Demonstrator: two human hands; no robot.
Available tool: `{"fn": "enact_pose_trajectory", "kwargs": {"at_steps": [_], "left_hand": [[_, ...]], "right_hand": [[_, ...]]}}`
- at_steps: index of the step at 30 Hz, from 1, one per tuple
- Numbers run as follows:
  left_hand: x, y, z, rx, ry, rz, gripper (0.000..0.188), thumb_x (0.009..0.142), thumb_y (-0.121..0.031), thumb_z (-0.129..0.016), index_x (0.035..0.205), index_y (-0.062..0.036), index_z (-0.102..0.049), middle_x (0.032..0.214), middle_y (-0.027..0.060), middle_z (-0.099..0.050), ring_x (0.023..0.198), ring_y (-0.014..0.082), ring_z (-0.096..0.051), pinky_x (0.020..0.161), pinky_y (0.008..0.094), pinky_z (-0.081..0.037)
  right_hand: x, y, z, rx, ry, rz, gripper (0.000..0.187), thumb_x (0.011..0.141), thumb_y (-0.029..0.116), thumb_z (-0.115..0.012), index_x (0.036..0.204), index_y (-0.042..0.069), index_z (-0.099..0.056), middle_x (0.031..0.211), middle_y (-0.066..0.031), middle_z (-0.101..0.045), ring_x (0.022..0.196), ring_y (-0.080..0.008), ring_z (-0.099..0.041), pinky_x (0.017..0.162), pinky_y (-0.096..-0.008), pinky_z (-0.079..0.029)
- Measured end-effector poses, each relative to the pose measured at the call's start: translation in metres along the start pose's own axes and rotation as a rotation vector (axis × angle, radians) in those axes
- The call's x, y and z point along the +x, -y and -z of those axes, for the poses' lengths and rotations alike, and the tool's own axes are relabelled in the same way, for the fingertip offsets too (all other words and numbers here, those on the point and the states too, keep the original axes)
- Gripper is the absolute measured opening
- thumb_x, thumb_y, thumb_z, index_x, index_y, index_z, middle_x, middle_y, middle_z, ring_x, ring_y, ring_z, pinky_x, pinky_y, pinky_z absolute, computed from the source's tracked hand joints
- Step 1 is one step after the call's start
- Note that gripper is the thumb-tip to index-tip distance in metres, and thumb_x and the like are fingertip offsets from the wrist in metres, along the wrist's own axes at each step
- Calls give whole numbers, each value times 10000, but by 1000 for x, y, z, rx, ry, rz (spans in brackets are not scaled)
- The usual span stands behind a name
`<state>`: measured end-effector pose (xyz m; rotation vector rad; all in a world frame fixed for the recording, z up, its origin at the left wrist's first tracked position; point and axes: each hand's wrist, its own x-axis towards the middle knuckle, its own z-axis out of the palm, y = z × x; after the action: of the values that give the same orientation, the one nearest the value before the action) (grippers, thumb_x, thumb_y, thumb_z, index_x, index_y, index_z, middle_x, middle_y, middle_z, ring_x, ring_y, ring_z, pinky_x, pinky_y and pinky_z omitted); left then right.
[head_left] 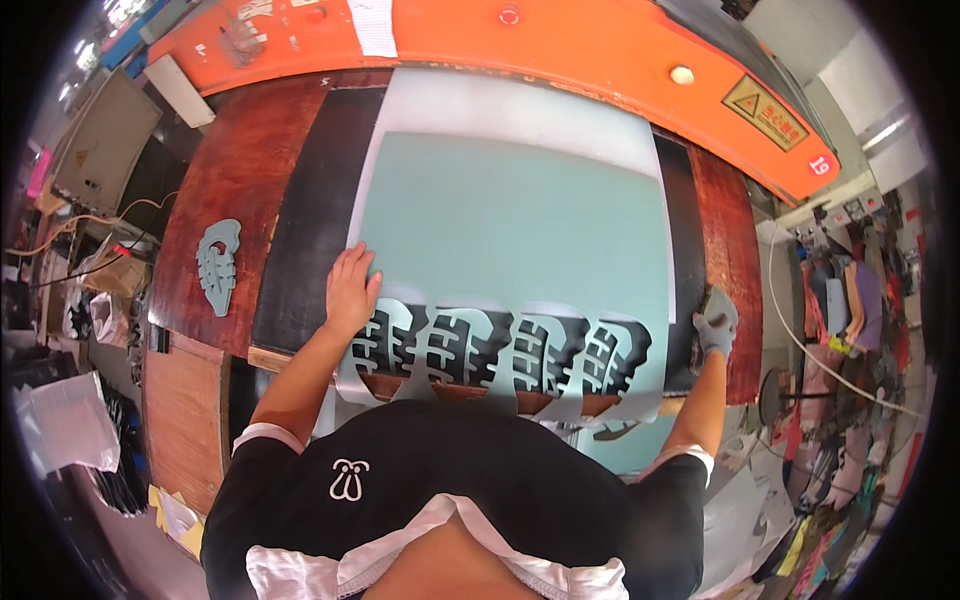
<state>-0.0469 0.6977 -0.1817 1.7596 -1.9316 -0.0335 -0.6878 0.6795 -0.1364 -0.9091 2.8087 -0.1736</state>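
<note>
A pale green foam sheet [515,220] lies on a white board [520,110] in front of me. Along its near edge run several cut-out openings with slotted foam strips [535,355] between them, and the ragged edge hangs over the table front. My left hand [350,290] rests with fingers stretched out on the sheet's left edge. At the right, my right hand [714,333], in a grey glove, grips a curved cutting die [722,303] on the red-brown board. Its fingertips are partly hidden.
Across the far side runs an orange machine beam [600,50] with a warning label. One slotted green cut piece [217,266] lies on the left red-brown board [185,240]. A cable [800,350] and piles of coloured scraps [830,400] are at the right.
</note>
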Motion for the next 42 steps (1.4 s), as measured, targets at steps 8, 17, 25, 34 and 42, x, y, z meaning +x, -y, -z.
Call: {"fn": "enact_pose_trajectory", "kwargs": {"at_steps": [8,17,25,34,42], "left_hand": [[-11,36,3,-212,-35,79,291,842,-120,-557,1126,-57,-574,1285,145,-467,1165,337,-433,982,405,-355],[-21,48,-10,-266,-50,92,319,860,-160,-529,1175,-127,-573,1276,121,-471,1143,292,-447,975,412,-308],[-22,54,-12,-346,-78,63,321,852,-179,-551,1168,-137,-584,1255,135,-483,1126,296,-457,963,420,-321],[-23,55,-7,-393,-57,51,328,839,-174,-560,1163,-131,-581,1247,132,-471,1140,292,-438,963,422,-314],[1,74,-13,-539,-41,21,442,795,-159,-602,1221,-88,-507,1314,140,-427,1202,319,-396,983,440,-311]], "right_hand": [[22,-11,-15,274,-79,145,882,599,343,-698,1363,64,-357,1346,-177,-403,1159,-350,-483,960,-418,-402],[-76,91,-6,1030,225,524,748,720,173,-730,1329,-25,-343,1277,-156,-429,1106,-243,-478,912,-332,-417],[-295,285,-74,992,571,741,740,689,256,-747,1285,-25,-411,1263,-159,-438,1173,-266,-433,962,-357,-383],[-396,391,-106,48,46,912,846,659,562,-620,1274,7,-448,1363,-236,-349,1135,-393,-469,964,-419,-389],[-336,321,-110,617,470,928,830,709,334,-737,1341,-24,-335,1286,-204,-430,1158,-290,-472,980,-365,-386]]}}
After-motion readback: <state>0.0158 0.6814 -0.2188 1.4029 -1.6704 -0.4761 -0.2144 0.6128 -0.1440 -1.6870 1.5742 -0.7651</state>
